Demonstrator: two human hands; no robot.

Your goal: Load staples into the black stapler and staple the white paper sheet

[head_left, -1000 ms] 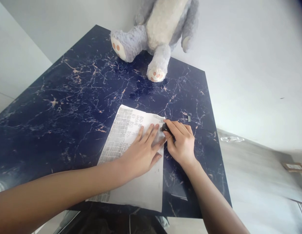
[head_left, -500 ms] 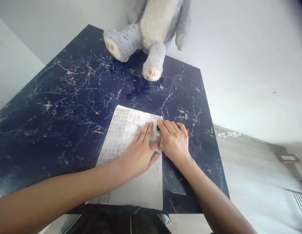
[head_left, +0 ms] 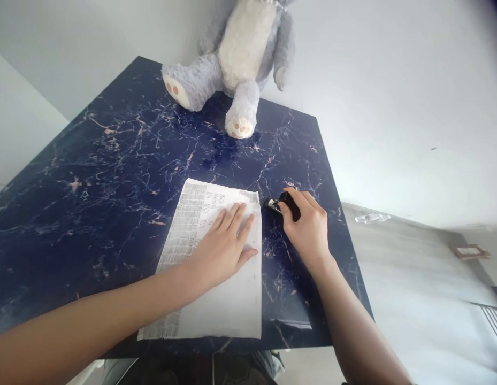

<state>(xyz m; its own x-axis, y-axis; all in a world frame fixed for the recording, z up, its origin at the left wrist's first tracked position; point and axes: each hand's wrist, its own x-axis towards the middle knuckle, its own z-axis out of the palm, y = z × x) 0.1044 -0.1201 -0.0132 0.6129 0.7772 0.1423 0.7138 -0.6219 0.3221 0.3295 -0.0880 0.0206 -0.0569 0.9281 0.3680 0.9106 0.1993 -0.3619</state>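
Observation:
A stack of printed paper [head_left: 216,315] lies on the dark blue marbled table [head_left: 123,160]. My left hand [head_left: 226,240] rests flat on it, fingers stretched out and pointing to its upper right part. To the right of the paper, my right hand [head_left: 306,222] is closed around a small black stapler [head_left: 290,206]. The stapler's metal front end points left, close to the paper's upper right edge but apart from it. The palm hides the rear of the stapler.
A grey and cream plush toy [head_left: 244,53] sits at the table's far side against the wall. On the floor to the right lie a clear plastic piece [head_left: 372,218] and a brown item with a white label [head_left: 471,251].
My right hand has moved right, drawing the stapler off the paper's edge. My left hand stays pressed on the paper with its fingers a little more spread. The view has shifted slightly.

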